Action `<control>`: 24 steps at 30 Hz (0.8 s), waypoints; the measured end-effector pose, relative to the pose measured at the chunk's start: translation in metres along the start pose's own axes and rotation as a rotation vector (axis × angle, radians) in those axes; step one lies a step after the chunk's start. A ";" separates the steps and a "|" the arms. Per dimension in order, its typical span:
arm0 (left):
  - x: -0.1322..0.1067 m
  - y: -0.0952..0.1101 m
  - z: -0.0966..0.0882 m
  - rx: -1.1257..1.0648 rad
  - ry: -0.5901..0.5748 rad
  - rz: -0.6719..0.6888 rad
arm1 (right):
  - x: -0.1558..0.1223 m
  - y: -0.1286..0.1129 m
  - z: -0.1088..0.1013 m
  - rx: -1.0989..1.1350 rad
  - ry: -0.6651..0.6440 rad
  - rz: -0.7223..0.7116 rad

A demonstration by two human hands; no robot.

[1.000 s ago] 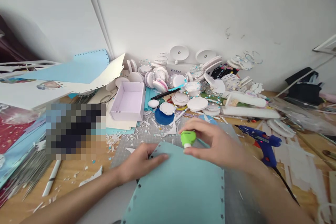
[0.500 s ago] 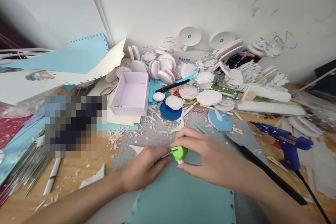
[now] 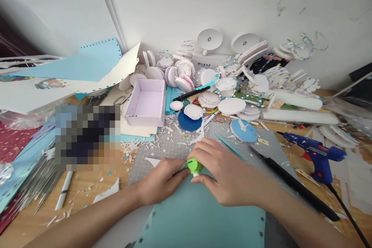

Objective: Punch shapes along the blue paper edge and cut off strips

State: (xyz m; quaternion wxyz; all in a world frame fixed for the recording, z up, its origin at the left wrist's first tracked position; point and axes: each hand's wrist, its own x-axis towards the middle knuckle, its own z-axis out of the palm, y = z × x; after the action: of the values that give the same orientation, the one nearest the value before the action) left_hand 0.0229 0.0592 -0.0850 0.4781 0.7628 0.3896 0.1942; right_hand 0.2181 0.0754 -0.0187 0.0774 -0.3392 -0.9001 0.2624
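Note:
A small green craft punch (image 3: 194,166) with a white lower end sits in my right hand (image 3: 228,174), gripped between the thumb below and the fingers above. My left hand (image 3: 158,182) pinches the far edge of a teal paper sheet (image 3: 209,221) just left of the punch. That edge runs into the punch's slot, though the fingers partly cover it. Small star- or flower-shaped holes line both side edges of the sheet.
Beneath the sheet lies a grey cutting mat (image 3: 174,151) strewn with paper scraps. A lilac box (image 3: 145,102) and many white foam discs (image 3: 231,105) stand behind. At right are a black-handled tool (image 3: 302,190) and a blue glue gun (image 3: 316,155).
My right hand and the punch have shifted slightly left and closer to my left hand. The right fingers have closed more around the punch. The sheet has turned a little.

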 end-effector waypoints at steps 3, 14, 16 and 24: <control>0.001 0.000 0.000 -0.007 -0.003 -0.016 | 0.001 0.003 0.005 -0.058 0.046 -0.046; -0.003 0.019 -0.016 0.040 0.110 0.044 | 0.002 0.005 0.002 0.046 0.122 -0.097; -0.003 0.018 -0.017 0.064 0.131 0.121 | 0.002 0.004 0.005 0.048 0.106 -0.104; -0.006 0.010 -0.012 0.195 0.211 0.297 | 0.005 0.005 0.022 0.078 0.185 -0.137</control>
State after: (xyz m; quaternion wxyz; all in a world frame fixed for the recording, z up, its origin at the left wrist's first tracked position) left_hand 0.0154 0.0590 -0.0701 0.3247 0.8300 0.3378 0.3025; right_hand 0.2104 0.0724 -0.0400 0.1909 -0.2964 -0.8993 0.2587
